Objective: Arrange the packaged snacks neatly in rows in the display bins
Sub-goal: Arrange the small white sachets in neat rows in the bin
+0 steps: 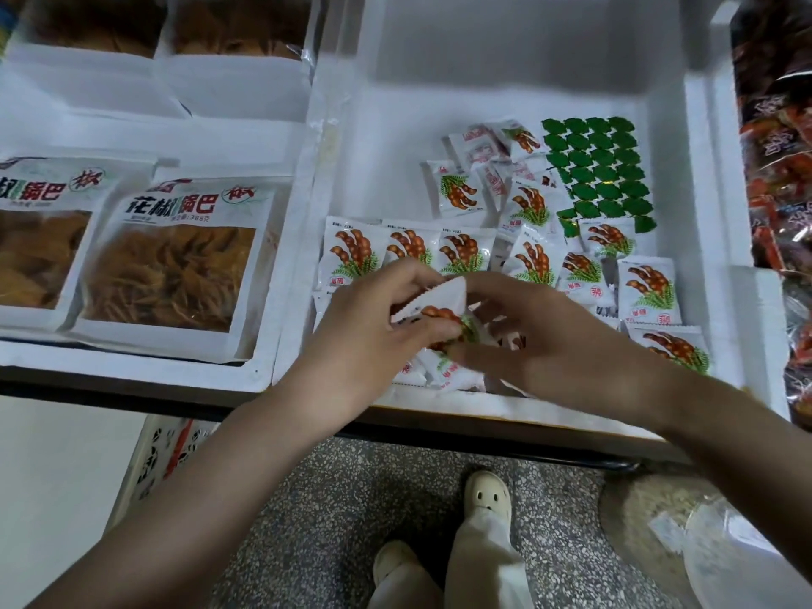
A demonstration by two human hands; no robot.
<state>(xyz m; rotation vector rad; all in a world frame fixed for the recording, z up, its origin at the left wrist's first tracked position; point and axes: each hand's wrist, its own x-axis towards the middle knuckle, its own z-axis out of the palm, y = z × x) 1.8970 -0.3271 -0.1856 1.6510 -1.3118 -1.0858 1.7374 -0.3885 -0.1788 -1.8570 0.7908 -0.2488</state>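
Note:
Small white snack packets printed with brown pods and green leaves lie in a white foam bin (483,94). Three of them form a neat row (408,252) along its near left. Others lie in a loose heap (518,200) toward the middle and right. My left hand (373,331) and my right hand (540,336) meet over the bin's front edge. Together they pinch one packet (435,307), tilted, between their fingertips. More packets (444,369) lie partly hidden under my hands.
A green plastic leaf sheet (597,169) lies at the bin's right side. Large bags of crispy snacks (175,261) fill the bins on the left. Red-wrapped snacks (777,169) are stacked on the right. My feet (487,494) stand on the speckled floor below the shelf edge.

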